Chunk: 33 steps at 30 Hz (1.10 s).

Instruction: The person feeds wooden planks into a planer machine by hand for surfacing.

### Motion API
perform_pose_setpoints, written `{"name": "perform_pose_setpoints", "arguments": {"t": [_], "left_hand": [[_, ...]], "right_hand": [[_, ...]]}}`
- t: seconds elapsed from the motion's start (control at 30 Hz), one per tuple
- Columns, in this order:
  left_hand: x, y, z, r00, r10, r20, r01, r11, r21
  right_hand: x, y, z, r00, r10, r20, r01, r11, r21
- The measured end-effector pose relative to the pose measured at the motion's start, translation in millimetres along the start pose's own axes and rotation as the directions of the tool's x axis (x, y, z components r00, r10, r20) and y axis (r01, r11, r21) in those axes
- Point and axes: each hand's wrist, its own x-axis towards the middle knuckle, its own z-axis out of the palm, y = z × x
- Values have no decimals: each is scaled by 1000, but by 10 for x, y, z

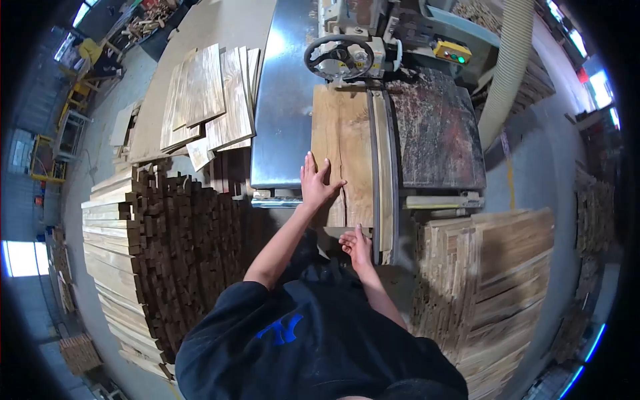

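A wide wooden board (357,147) with a dark crack along its grain lies on the saw machine's table (283,120), beside a narrow strip track (383,173). My left hand (319,181) rests on the board's left part, fingers spread, near the crack. Just off the board's near end is my right hand (358,248), palm turned inward, thumb up and fingers loosely bent, with nothing seen in it. The board's far end reaches the machine head below a black handwheel (339,57).
Loose thin boards (207,100) lie on a side surface at left. A tall stack of planks (180,253) stands at left, another stack (483,267) at right. A ribbed hose (510,73) comes down at right, near a yellow control box (452,52) with green lights.
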Motion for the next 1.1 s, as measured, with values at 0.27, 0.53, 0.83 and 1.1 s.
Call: {"name": "perform_pose_setpoints", "arguments": {"t": [0.27, 0.53, 0.83, 1.1], "left_hand": [[1101, -91, 34, 998, -52, 21, 53, 998, -45], [2081, -612, 54, 995, 34, -98, -52, 981, -189], [2973, -3352, -1825, 537, -241, -808, 759, 555, 340], [1342, -2306, -1553, 625, -493, -605, 661, 746, 75]], "right_hand": [[757, -854, 817, 988, -11, -157, -11, 991, -135], [1524, -1321, 1183, 959, -35, -283, 1, 993, -118], [2024, -1796, 1347, 974, 35, -225, -62, 992, -114], [2379, -1980, 1658, 917, -316, -243, 250, 931, -265]]}}
